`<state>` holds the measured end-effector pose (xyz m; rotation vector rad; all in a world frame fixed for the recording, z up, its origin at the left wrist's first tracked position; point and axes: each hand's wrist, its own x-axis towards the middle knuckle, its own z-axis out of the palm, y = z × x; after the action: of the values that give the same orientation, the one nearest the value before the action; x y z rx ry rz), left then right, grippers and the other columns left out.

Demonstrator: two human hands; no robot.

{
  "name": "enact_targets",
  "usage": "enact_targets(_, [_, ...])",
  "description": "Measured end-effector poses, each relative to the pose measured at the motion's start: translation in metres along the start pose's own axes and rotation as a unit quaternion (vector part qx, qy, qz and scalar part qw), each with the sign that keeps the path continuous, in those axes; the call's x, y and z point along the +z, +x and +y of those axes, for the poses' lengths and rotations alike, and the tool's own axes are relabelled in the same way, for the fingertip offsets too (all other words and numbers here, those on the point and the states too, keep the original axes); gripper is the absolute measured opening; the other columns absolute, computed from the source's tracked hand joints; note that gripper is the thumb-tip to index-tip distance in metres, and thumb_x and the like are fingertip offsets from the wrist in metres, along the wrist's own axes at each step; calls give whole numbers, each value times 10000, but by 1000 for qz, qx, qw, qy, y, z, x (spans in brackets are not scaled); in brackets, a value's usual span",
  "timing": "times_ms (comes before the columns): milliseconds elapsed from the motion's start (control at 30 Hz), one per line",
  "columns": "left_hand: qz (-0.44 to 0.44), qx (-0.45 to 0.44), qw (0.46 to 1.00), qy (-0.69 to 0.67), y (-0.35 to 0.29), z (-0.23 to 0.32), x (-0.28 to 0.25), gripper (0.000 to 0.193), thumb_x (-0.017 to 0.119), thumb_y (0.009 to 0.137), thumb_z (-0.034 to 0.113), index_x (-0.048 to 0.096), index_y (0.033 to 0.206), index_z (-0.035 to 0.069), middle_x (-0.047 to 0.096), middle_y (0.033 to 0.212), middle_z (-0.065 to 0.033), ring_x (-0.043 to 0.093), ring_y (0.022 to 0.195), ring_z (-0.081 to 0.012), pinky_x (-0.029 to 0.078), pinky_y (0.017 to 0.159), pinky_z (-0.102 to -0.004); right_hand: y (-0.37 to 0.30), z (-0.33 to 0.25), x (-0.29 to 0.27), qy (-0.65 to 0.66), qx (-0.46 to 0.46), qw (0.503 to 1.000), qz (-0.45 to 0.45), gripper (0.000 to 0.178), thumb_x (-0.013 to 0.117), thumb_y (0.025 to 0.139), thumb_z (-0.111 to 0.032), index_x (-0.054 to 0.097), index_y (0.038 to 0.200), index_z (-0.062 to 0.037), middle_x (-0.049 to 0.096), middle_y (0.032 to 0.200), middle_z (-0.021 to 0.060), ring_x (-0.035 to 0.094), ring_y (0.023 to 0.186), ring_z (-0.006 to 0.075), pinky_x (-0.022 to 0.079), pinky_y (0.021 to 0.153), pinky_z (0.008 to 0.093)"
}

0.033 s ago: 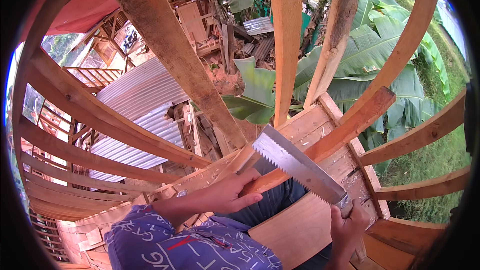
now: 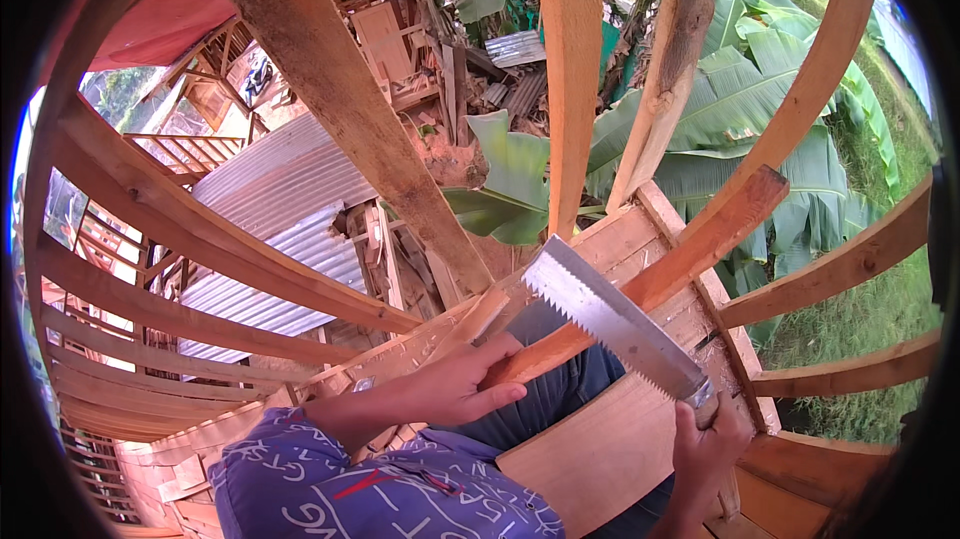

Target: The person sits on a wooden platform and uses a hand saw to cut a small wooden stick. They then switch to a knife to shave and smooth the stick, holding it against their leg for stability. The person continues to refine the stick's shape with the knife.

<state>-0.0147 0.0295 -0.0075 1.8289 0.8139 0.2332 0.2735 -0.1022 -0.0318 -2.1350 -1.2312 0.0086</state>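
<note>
My left hand [image 2: 470,379] is closed around the near end of a reddish-brown wooden bar [image 2: 655,284], which slants up to the right. A hand saw [image 2: 620,324] with a broad silver blade and coarse teeth along both edges lies across the bar in view. Its handle is in my closed right hand [image 2: 708,439], and the blade points up to the left. Whether the blade touches the bar I cannot tell. Below the saw, a flat wooden board [image 2: 590,459] rests by my legs.
Curved wooden ribs [image 2: 575,89] rise all around, with a thick slanting beam [image 2: 340,109] ahead on the left. Planking [image 2: 610,249] lies beyond the saw. Outside are corrugated metal sheets [image 2: 290,179], banana leaves [image 2: 750,99] and grass [image 2: 850,329].
The saw and my right hand have shifted slightly to the right, and the blade's tip sits a little farther up. My left hand and the bar have barely moved.
</note>
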Motion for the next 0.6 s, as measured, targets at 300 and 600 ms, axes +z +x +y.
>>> enact_targets(300, [-8, -10, 1000, -26, 9, 1, 1, 412, 533, 913, 382, 428, 1102, 32, 487, 727, -122, 490, 634, -240, 388, 597, -375, 21, 14, -3, -11, 45, 999, 9, 340, 652, 761, -274, 511, 725, 33, 496, 599, 206, 481, 555, 386, 367, 538, 439])
enact_targets(600, [-3, 15, 1000, -18, 9, -1, 3, 357, 519, 932, 345, 439, 1098, 40, 485, 740, -88, 473, 622, -190, 377, 585, -333, 21, 17, -9, -47, 16, 998, 35, 354, 666, 758, -281, 553, 819, 49, 523, 651, 212, 494, 591, 392, 384, 550, 438])
